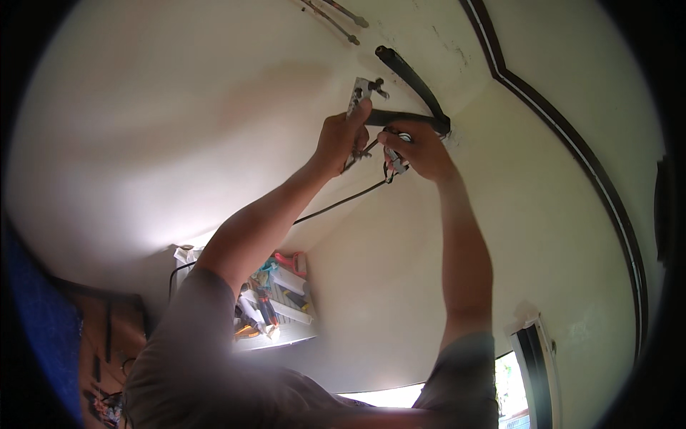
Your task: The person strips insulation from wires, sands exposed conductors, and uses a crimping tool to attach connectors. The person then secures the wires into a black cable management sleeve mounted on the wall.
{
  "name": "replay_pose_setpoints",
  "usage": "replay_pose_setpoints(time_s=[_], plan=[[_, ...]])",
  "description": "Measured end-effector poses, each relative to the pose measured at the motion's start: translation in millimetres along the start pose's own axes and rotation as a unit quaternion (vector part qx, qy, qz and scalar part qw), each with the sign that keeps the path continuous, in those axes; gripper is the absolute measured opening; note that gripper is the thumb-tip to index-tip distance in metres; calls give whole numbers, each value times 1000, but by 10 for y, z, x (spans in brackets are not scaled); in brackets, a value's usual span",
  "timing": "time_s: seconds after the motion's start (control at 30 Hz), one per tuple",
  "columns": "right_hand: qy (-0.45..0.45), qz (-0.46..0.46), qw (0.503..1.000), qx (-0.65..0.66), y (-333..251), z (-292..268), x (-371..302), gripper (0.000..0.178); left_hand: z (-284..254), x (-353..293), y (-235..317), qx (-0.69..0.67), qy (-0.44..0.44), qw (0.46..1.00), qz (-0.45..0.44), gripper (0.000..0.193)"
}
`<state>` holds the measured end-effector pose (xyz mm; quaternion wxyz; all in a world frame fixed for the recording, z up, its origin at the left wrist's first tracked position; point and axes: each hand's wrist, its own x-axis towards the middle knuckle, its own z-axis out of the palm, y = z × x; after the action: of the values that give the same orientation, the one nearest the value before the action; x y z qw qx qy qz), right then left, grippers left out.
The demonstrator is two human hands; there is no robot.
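Note:
Both my arms reach up to the wall. My left hand (344, 143) is closed round a flaring bar (359, 91), a flat metal clamp with holes and a wing nut at its upper end. A black insulated pipe (404, 116) runs from the wall corner to behind this hand; its end there is hidden. Just to the right, my right hand (423, 149) has its fingers closed on a small silvery metal tool (398, 166), mostly covered by the fingers. A thin black cable (341, 205) passes below both hands and up beside the right fingers.
A second black insulated pipe (414, 79) sticks out above my hands. Two thin pipes with end nuts (343, 27) are at the top. Below my left arm, a shelf-like surface (286, 334) holds several hand tools. Dark trim (564, 132) curves along the right; a window (511, 382) is at lower right.

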<state>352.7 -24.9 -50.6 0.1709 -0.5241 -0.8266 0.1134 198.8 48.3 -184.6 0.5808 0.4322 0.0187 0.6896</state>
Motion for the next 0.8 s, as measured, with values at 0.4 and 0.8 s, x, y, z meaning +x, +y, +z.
replay_pose_setpoints(time_s=[0.4,0.8], plan=[[128,99,777,608,212,1079,-667,26,17,-1,84,87,12,996,-8,72],[18,-222,837,-499,-1039,168,135,24,64,-31,-56,-17,31,999,30,66]])
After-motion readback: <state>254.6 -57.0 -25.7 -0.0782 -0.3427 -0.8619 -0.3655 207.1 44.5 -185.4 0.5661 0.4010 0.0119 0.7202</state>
